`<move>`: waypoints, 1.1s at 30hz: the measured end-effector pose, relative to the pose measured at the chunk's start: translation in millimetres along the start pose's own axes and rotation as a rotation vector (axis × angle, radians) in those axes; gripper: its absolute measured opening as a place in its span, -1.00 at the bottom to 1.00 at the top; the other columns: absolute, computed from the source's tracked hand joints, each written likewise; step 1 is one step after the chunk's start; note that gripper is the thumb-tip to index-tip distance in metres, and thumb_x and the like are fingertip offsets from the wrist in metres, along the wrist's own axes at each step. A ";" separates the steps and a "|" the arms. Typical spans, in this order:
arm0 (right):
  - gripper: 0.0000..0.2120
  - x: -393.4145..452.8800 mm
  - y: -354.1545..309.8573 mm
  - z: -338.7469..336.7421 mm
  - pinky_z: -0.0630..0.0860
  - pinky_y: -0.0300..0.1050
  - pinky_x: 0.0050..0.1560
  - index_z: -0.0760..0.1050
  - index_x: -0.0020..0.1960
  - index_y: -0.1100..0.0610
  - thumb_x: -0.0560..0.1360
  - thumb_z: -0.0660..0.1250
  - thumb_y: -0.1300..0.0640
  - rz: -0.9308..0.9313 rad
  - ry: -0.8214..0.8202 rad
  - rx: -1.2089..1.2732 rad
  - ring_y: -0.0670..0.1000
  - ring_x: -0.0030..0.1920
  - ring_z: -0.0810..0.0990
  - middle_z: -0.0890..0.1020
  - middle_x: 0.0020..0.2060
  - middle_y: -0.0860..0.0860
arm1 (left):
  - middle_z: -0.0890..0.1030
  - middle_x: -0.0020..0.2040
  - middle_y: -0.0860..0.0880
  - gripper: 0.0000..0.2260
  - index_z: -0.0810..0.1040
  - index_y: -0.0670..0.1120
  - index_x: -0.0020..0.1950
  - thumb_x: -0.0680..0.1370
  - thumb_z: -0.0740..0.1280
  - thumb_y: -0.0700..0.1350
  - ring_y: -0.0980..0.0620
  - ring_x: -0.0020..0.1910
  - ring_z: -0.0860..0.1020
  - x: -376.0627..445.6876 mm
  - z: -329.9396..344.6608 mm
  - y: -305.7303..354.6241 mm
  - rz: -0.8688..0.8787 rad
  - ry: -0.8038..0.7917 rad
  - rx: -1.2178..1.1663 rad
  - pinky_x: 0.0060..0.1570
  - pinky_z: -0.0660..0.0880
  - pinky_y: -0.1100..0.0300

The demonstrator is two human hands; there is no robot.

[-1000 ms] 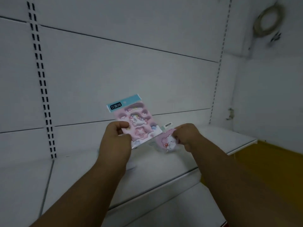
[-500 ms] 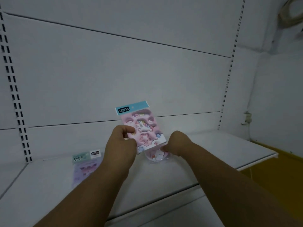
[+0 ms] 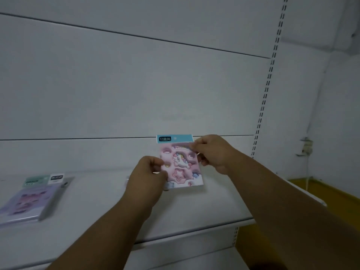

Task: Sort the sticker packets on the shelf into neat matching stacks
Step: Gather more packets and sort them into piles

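Note:
A pink unicorn sticker packet (image 3: pixel 180 162) with a light-blue header is held upright above the white shelf (image 3: pixel 97 207). My left hand (image 3: pixel 148 178) pinches its lower left edge. My right hand (image 3: pixel 212 152) grips its upper right corner. The packet looks thick, as if more than one is held together; I cannot tell how many. A stack of purple sticker packets (image 3: pixel 29 199) with a green header lies flat at the shelf's left end.
The white back panel (image 3: pixel 136 84) rises behind the shelf, with a slotted upright (image 3: pixel 266 90) at the right. The shelf's front edge (image 3: pixel 194 228) runs below my forearms. A yellow floor (image 3: pixel 331 201) shows at the lower right.
My right hand has risen from the small pink packet low on the shelf to the unicorn packet's top right corner. That small packet is no longer visible. The view shifted left, showing more of the purple stack.

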State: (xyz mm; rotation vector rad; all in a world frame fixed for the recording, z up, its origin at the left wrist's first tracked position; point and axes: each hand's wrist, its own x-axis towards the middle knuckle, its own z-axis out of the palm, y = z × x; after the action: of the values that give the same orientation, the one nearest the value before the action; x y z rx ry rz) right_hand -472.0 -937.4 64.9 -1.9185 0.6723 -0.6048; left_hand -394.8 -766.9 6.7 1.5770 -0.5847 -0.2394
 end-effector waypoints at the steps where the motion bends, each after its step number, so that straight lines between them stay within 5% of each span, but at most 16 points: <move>1: -0.79 -0.8 1.9 -11.0 0.42 -0.18 -0.46 0.55 -0.07 0.27 0.51 0.39 0.09 0.006 0.037 -0.054 -0.01 -0.46 0.49 0.65 -0.27 0.19 | 0.63 0.00 -0.07 -0.83 0.50 0.03 -0.04 0.56 0.32 -0.26 0.00 -0.09 0.66 -2.1 13.0 0.3 0.005 -0.010 0.010 -0.43 0.49 0.24; 7: -0.80 21.3 35.0 -65.4 0.50 -0.19 -0.42 0.56 -0.08 0.32 0.48 0.42 0.16 0.132 0.080 -0.300 0.04 -0.42 0.54 0.68 -0.24 0.22 | 0.59 0.00 0.00 -0.80 0.54 -0.02 0.02 0.45 0.48 -0.14 0.03 -0.11 0.65 -0.7 86.3 0.8 0.043 -0.136 0.321 -0.09 0.66 0.06; 9: -0.81 29.1 46.7 -70.1 0.50 -0.18 -0.44 0.55 -0.04 0.38 0.47 0.41 0.23 0.178 0.072 -0.342 0.03 -0.48 0.52 0.65 -0.28 0.23 | 0.60 0.09 -0.04 -0.74 0.56 -0.03 0.09 0.43 0.48 -0.11 0.02 -0.01 0.62 5.1 102.4 -1.7 0.070 -0.160 0.494 0.03 0.60 0.15; 11: -0.83 39.2 59.7 -69.1 0.49 -0.17 -0.46 0.55 -0.05 0.40 0.45 0.40 0.28 0.201 0.052 -0.378 0.03 -0.51 0.50 0.62 -0.33 0.22 | 0.61 0.16 -0.04 -0.70 0.56 -0.06 0.18 0.47 0.44 -0.09 0.03 0.08 0.58 11.1 112.0 -3.9 0.081 -0.163 0.653 0.00 0.47 0.31; 15: -0.76 55.9 76.5 -58.3 0.51 -0.19 -0.43 0.53 -0.01 0.33 0.44 0.44 0.18 0.187 0.034 -0.555 0.06 -0.39 0.57 0.61 -0.25 0.16 | 0.61 0.16 -0.06 -0.70 0.52 -0.09 0.25 0.54 0.35 -0.06 0.03 0.03 0.56 24.2 123.6 -5.8 0.089 -0.142 0.807 0.01 0.45 0.29; 20: -0.83 54.1 77.8 -48.9 0.43 -0.18 -0.18 0.46 -0.06 0.19 0.44 0.40 0.15 0.007 0.049 -0.906 0.09 -0.07 0.59 0.60 -0.06 0.11 | 0.61 0.10 -0.01 -0.66 0.52 -0.04 0.16 0.46 0.41 0.07 0.06 -0.09 0.49 29.9 127.5 -11.9 0.053 -0.138 0.951 0.01 0.50 0.24; 26: -0.69 13.8 23.9 -19.1 0.50 -0.09 0.01 0.46 0.17 0.14 0.48 0.36 0.05 -0.351 0.098 -0.772 0.08 0.01 0.57 0.56 0.07 0.08 | 0.60 0.14 -0.01 -0.66 0.50 -0.02 0.21 0.53 0.32 0.13 0.04 0.01 0.56 19.8 92.1 -5.6 0.143 -0.086 1.032 0.04 0.52 0.21; 33: -0.63 -70.9 -84.8 69.4 0.55 0.03 0.09 0.41 0.26 0.06 0.50 0.29 -0.03 -0.688 0.089 -0.752 0.08 0.09 0.52 0.51 0.13 0.06 | 0.60 0.10 0.02 -0.68 0.54 0.00 0.20 0.52 0.33 0.13 0.07 -0.01 0.54 -6.9 -55.8 12.2 0.188 0.135 1.046 0.04 0.51 0.20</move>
State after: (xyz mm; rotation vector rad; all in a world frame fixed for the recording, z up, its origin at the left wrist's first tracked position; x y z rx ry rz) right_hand -460.9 -813.9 105.6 -2.8795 0.2793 -0.9504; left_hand -376.0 -715.1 23.1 2.4876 -0.8045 0.3868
